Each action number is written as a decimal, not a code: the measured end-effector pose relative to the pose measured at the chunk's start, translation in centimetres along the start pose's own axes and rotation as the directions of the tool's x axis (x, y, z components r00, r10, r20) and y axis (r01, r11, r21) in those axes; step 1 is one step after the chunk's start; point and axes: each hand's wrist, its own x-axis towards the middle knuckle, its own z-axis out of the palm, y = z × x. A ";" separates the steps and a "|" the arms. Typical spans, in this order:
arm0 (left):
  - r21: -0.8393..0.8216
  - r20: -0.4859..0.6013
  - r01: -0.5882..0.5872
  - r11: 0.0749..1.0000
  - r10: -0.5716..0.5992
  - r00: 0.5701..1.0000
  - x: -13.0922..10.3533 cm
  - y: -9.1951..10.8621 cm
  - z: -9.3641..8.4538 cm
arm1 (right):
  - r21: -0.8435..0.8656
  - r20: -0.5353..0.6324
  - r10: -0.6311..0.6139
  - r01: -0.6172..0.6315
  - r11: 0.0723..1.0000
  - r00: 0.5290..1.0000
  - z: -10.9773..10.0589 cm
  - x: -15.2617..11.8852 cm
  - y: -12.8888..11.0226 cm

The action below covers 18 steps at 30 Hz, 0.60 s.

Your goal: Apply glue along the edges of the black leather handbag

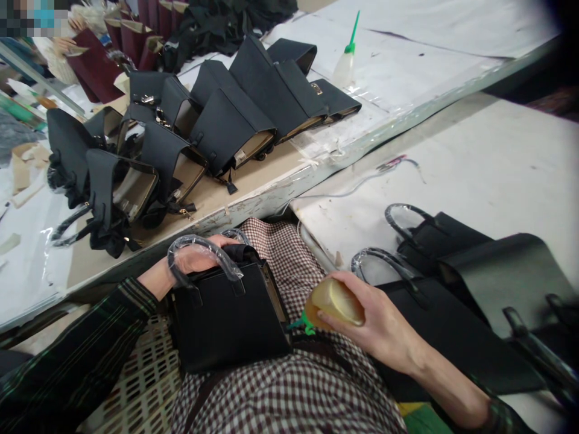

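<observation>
A black handbag (pixel 230 319) rests on my lap over a checked apron, its handles wrapped in clear plastic. My left hand (pixel 199 258) reaches through a wrapped handle and grips the bag's top edge; part of the fingers is hidden behind the handle and flap. In my right hand (pixel 371 319) is a squeeze glue bottle (pixel 338 303) of yellowish liquid, tilted with its green nozzle toward the bag. The nozzle tip is at the bag's lower right side edge; whether it touches, I cannot tell.
Several unfinished black bags (pixel 235 126) stand on the far table. Another green-tipped bottle (pixel 346 63) is behind them. More black handbags (pixel 443 319) lie on the table at my right. A plastic crate (pixel 140 380) is at lower left. Another person's hand (pixel 63 45) is near maroon bags (pixel 93 66).
</observation>
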 end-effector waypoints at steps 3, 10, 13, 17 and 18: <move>0.009 -0.003 -0.002 1.000 0.002 1.000 -0.1 -0.2 0.0 | -0.016 -0.110 -0.010 0.008 1.000 0.994 0.2 -0.1 0.3; 0.057 -0.024 -0.019 0.998 0.020 0.999 -0.3 0.4 -0.2 | -0.001 0.003 0.003 -0.003 1.000 1.000 0.8 -0.2 0.4; 0.060 -0.024 -0.021 0.998 0.023 0.999 -1.5 2.2 -0.6 | 0.042 0.007 0.085 -0.085 0.995 0.996 0.5 0.0 0.0; 0.169 -0.045 0.010 0.986 -0.003 0.999 -4.3 5.0 -1.3 | 0.157 -0.122 0.202 -0.182 0.971 0.972 -0.3 0.3 0.2; 0.216 -0.056 0.004 0.976 0.008 0.998 -5.2 5.7 -1.3 | 0.173 -0.171 0.212 -0.182 0.968 0.962 -0.5 0.2 0.4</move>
